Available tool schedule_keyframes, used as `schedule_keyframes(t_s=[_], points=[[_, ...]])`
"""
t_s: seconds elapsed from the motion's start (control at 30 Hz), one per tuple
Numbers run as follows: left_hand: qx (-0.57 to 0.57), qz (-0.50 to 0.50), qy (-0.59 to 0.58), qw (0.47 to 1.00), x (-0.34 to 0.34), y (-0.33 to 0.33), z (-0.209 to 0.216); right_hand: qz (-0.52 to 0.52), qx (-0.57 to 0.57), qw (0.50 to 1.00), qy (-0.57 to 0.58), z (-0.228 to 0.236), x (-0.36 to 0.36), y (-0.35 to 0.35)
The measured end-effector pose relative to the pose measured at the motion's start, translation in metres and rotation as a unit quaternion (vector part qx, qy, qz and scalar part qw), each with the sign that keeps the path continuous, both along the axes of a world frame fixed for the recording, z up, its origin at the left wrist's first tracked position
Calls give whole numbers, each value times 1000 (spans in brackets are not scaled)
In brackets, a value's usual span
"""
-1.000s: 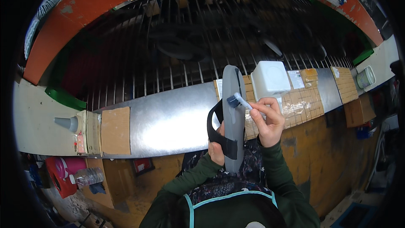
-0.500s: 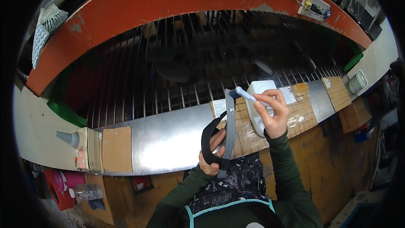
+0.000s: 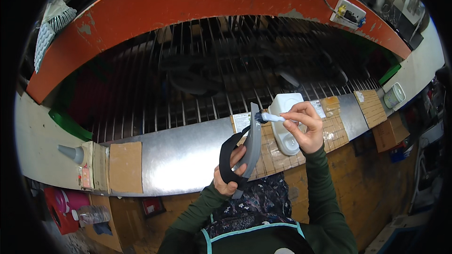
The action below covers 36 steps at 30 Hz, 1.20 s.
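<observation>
My left hand grips a slide sandal, its fingers passing under the broad black strap. The grey sole stands on edge, toe end up. Between the fingertips of my right hand is a small brush with a pale bluish-white handle. Its dark bristles touch the sole's edge near the upper end. Just behind the brush stands a white plastic container with a round hollow in its near end, partly covered by my right hand.
A metal ledge runs across the front, partly covered with taped cardboard. Beyond it lie dark parallel bars under an orange panel. At left are a grey cone and a cardboard piece; at right, a pale tub.
The brush has moved slightly down and left along the sole's edge, its handle now nearly level. The sandal has tilted, its upper end leaning less to the left. The view has shifted slightly.
</observation>
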<state>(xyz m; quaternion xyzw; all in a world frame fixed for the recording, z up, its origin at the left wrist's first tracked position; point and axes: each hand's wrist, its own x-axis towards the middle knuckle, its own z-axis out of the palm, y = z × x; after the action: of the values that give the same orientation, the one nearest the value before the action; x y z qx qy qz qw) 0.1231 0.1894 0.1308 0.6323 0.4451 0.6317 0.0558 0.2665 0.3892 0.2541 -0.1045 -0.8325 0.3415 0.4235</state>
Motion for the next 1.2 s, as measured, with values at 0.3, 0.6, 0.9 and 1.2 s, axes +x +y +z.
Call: schedule_keyframes(t_s=[0.3, 0.6, 0.9, 1.2], points=[[-22, 2, -15, 1000, -2, -2, 6, 19, 1, 1000, -3, -3, 2, 1], [-72, -15, -110, 991, 1, -3, 17, -5, 69, 997, -35, -4, 1, 4], [-134, 13, -149, 980, 3, -4, 38, -39, 96, 994, -41, -6, -3, 2], [-211, 50, -153, 964, 3, -8, 46, -59, 98, 993, -38, -10, -4, -4]])
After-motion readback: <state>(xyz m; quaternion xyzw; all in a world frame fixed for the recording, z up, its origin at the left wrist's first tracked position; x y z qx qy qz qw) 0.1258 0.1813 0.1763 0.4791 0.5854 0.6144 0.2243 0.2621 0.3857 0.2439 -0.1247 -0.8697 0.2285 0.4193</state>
